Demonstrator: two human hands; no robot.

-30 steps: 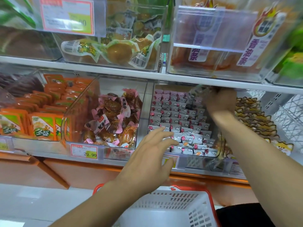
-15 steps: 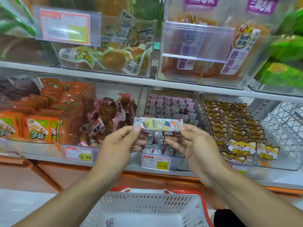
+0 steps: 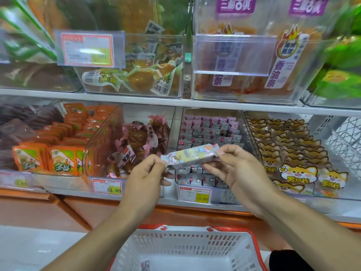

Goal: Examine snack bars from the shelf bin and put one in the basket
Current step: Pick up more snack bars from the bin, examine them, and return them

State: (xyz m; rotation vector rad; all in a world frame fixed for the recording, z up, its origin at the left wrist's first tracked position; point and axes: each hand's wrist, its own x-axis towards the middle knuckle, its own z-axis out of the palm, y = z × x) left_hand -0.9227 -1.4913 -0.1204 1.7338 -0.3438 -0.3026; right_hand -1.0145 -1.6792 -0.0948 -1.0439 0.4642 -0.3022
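We have a bar (image 3: 190, 156) out of the bin (image 3: 210, 133) and up for inspection, so we judge the task about midway: picking is done, examining is under way, and dropping one into the basket (image 3: 187, 249) is left. A small wrapped item lies on the basket's floor near its left wall; it may be an earlier bar, but it is too blurred for us to say.

Our left hand (image 3: 145, 178) pinches the bar's left crimped end between thumb and fingertips, and our right hand (image 3: 237, 169) pinches the right end the same way. The bar hangs in the air in front of the bin, well above the basket, tilted with its right end higher.

It is a slim, long packet in glossy film, pale yellow and white with small cartoon prints and pink touches. The wrapper looks intact and catches glare, so its print is unreadable.
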